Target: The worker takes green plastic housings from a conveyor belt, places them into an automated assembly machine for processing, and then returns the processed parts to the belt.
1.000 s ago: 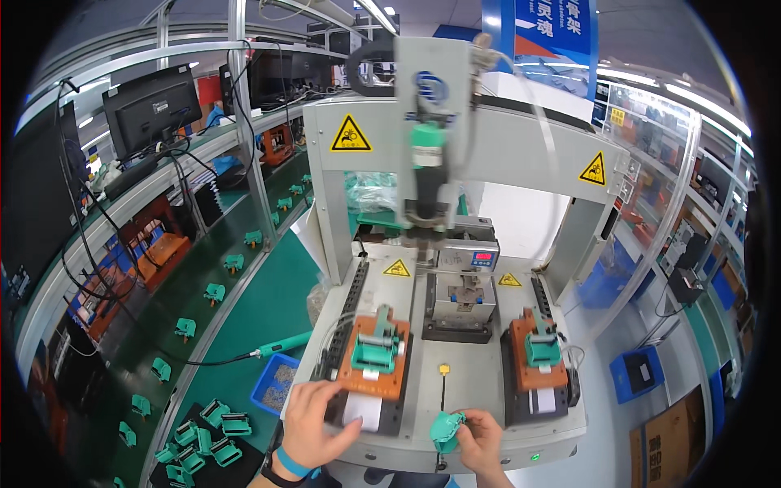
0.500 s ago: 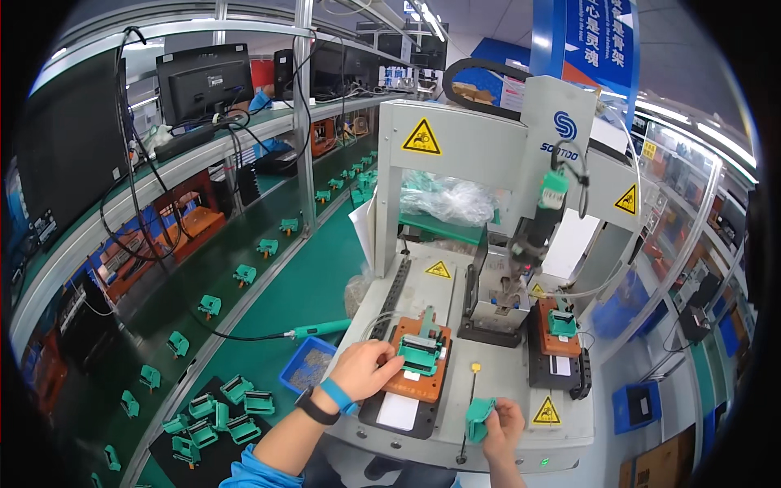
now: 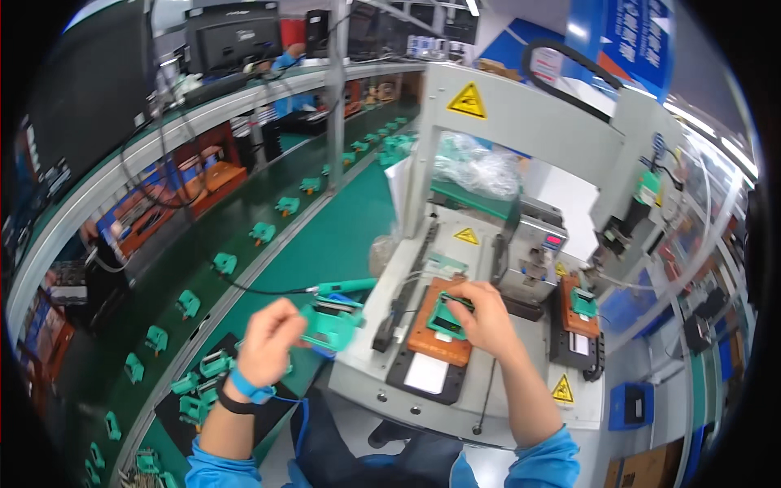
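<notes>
Green and boxy, one plastic frame (image 3: 332, 327) has left the flat orange-brown block (image 3: 438, 350); my left grip (image 3: 281, 332) holds it past the block's left edge. My right grip (image 3: 470, 302) pinches another green plastic piece (image 3: 445, 322) on the block, so they seem swapped.

"What stands at the upper left?"
"A black monitor (image 3: 233, 39), its back turned this way — a larger dark panel (image 3: 89, 89) nearer, at the left edge."
"And on the right?"
"A blue bin (image 3: 617, 407) low down, a cardboard box (image 3: 644, 469) near it — and, higher up, a blue banner (image 3: 639, 37)."
"Farther back, in the middle?"
"Crumpled clear plastic (image 3: 480, 167)."
</notes>
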The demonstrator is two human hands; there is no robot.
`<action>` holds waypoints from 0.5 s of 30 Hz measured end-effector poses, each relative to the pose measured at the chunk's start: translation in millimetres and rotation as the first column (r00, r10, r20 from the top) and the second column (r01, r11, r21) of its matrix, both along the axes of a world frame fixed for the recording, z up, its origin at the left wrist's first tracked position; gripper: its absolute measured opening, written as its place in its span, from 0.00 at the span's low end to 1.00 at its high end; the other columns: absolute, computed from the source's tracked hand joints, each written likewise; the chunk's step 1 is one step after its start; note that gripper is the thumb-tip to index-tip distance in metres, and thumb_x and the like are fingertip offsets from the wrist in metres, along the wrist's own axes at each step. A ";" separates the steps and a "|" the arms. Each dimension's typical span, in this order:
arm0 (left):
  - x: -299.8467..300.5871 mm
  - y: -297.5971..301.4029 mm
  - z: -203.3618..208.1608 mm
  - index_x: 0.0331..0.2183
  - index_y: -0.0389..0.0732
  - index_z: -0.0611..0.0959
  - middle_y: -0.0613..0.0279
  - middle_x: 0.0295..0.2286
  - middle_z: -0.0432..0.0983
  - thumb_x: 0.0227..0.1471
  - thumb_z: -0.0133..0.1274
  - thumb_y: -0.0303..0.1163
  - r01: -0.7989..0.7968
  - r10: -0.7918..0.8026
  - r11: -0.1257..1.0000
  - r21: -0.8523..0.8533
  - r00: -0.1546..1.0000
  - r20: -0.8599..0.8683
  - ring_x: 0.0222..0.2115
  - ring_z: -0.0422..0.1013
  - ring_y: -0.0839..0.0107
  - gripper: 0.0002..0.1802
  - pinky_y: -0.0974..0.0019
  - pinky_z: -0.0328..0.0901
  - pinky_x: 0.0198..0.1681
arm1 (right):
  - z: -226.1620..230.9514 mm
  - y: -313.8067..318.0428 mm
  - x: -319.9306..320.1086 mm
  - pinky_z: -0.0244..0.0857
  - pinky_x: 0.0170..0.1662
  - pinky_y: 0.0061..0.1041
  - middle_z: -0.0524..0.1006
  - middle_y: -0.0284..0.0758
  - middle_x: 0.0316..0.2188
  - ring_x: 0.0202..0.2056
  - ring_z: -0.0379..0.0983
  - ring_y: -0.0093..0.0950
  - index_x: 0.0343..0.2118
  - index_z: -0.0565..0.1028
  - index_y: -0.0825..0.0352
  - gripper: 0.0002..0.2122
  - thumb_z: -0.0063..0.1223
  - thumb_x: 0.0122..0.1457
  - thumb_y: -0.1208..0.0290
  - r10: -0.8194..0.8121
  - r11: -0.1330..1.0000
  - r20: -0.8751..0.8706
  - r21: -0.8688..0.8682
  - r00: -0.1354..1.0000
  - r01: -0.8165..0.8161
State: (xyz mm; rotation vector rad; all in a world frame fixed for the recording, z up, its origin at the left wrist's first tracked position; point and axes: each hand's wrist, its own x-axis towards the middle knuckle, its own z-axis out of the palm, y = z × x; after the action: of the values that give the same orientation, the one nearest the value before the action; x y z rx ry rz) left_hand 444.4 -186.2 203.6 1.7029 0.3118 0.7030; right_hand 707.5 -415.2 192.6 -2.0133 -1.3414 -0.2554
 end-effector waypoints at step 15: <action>-385.5 211.1 -188.8 0.23 0.34 0.77 0.53 0.21 0.78 0.48 0.50 0.33 -0.979 0.988 0.028 0.201 -0.003 -0.152 0.24 0.75 0.67 0.11 0.65 0.67 0.30 | -0.5 -7.5 -25.4 0.52 0.61 0.36 0.56 0.51 0.62 0.61 0.57 0.47 0.55 0.69 0.70 0.27 0.57 0.50 0.68 -0.099 0.968 -0.178 -0.246 0.979 0.053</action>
State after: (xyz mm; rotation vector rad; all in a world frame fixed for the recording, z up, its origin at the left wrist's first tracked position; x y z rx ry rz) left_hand 59.0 24.9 14.8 1.3368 1.9082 1.5220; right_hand 682.0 -422.7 192.1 -2.2295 -1.2235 0.0676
